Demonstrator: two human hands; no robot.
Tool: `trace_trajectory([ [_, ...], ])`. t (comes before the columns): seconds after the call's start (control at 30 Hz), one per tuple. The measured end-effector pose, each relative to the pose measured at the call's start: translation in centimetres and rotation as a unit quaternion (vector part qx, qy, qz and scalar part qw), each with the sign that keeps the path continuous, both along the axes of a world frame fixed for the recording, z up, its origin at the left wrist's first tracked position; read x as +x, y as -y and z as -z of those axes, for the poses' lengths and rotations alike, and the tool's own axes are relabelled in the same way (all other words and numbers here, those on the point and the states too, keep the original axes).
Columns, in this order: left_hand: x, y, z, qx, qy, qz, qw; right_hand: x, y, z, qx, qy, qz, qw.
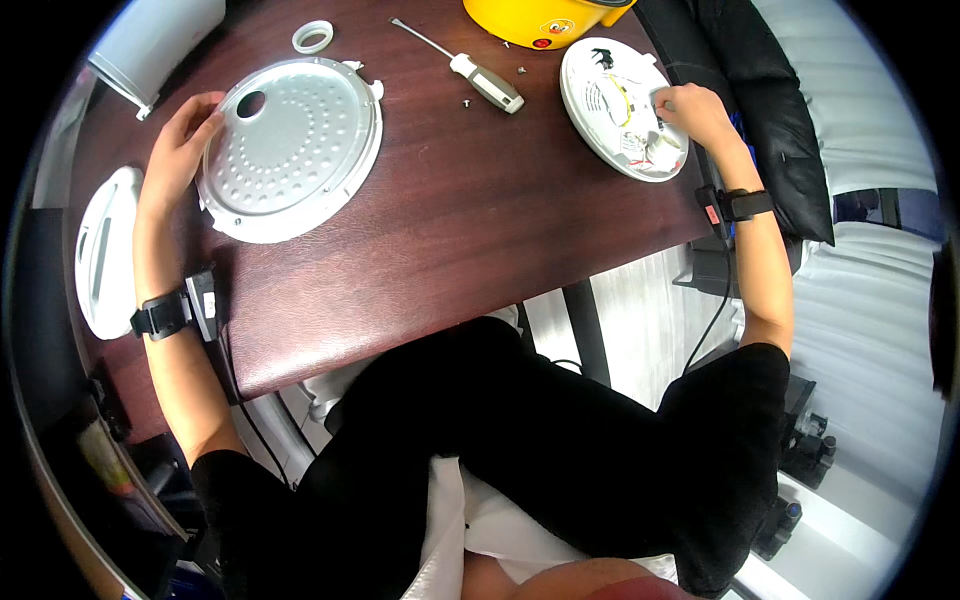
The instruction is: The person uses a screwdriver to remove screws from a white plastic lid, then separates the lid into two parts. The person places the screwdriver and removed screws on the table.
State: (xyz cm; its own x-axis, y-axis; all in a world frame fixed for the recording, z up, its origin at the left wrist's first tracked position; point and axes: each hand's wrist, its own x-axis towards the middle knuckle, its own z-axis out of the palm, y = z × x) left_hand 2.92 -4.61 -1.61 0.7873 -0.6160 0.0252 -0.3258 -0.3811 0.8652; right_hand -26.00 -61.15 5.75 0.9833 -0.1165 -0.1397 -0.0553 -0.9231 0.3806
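My left hand (185, 145) grips the left rim of a round perforated metal plate (295, 145) that lies in a white ring-shaped frame on the dark wooden table (470, 210). My right hand (695, 112) rests on a round white lid part (615, 105) with wires and small pieces inside, its fingers pinching something there that I cannot make out. A screwdriver (470, 72) with a grey handle lies between the two plates, with small screws (467, 103) beside it.
A yellow cooker body (540, 18) stands at the far edge. A small white ring (313, 37) lies above the metal plate. A white cover (105, 250) sits at the left table edge, and a white object (150, 45) at the far left corner. A dark jacket (760, 110) hangs at right.
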Motion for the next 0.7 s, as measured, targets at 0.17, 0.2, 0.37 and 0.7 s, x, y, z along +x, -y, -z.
trace_trajectory([
  [0.17, -0.4, 0.1, -0.2, -0.004, 0.009, -0.005, 1.0, 0.3, -0.1, 0.4, 0.014, 0.03, 0.004, 0.999],
  [0.2, -0.3, 0.1, -0.2, 0.001, 0.014, -0.005, 1.0, 0.4, -0.3, 0.3, 0.014, 0.034, 0.01, 0.999],
  [0.37, -0.2, 0.1, 0.0, -0.007, 0.014, -0.007, 1.0, 0.8, -0.1, 0.8, 0.015, 0.031, -0.001, 0.999],
  [0.7, -0.4, 0.1, -0.3, -0.013, 0.003, 0.005, 1.0, 0.5, 0.8, 0.6, 0.034, 0.057, 0.045, 0.997],
])
